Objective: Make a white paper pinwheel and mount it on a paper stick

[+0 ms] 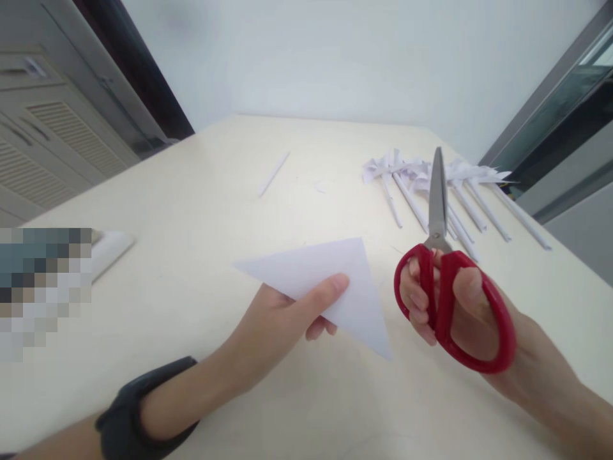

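My left hand (pixel 292 313) pinches a white paper triangle (pixel 306 265), thumb on top and fingers beneath, above the table. To its right, my right hand (pixel 460 306) holds a pair of scissors (pixel 438 198) by its red handles, with fingers through one loop and the thumb in the other. The blades point up and away from me and lie together. Scissors and paper are apart.
Several paper pinwheels (pixel 412 172) on rolled paper sticks lie at the table's right back. A loose rolled paper stick (pixel 274 174) and a small paper scrap (pixel 320 186) lie mid-table (pixel 201 204). A blurred-out object (pixel 43 275) sits at the left edge. A wall (pixel 306 57) stands behind.
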`<state>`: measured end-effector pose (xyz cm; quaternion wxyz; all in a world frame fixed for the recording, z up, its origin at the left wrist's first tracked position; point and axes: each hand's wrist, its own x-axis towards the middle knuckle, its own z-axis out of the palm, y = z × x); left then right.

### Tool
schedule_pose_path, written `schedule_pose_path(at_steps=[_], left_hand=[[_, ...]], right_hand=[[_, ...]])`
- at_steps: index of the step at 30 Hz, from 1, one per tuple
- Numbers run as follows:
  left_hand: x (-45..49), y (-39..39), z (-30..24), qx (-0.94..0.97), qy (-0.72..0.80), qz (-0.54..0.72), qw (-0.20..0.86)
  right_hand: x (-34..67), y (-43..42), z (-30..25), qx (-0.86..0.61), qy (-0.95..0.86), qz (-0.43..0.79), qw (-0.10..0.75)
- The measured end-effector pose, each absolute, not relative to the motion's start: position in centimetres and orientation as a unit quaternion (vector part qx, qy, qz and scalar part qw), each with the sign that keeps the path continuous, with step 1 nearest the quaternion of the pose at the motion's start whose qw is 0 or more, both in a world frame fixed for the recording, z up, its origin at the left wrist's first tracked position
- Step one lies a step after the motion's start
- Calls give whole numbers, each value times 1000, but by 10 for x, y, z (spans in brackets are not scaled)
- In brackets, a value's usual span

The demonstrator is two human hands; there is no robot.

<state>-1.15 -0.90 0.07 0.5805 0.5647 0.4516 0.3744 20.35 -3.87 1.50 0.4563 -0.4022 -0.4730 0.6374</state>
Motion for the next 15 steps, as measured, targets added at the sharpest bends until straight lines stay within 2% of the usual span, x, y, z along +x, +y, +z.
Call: schedule_pose_path(at_steps=[9,13,15], left_hand=[[-14,-12,0,551,410,445,574],[-12,-11,5,555,401,459,566],[-12,-11,7,560,412,461,551]], right_hand=[[208,-34,-1,-334,-564,669,350],[202,-40,-1,-408,-530,689,278],[203,-38,-7,-342,-571,689,286]])
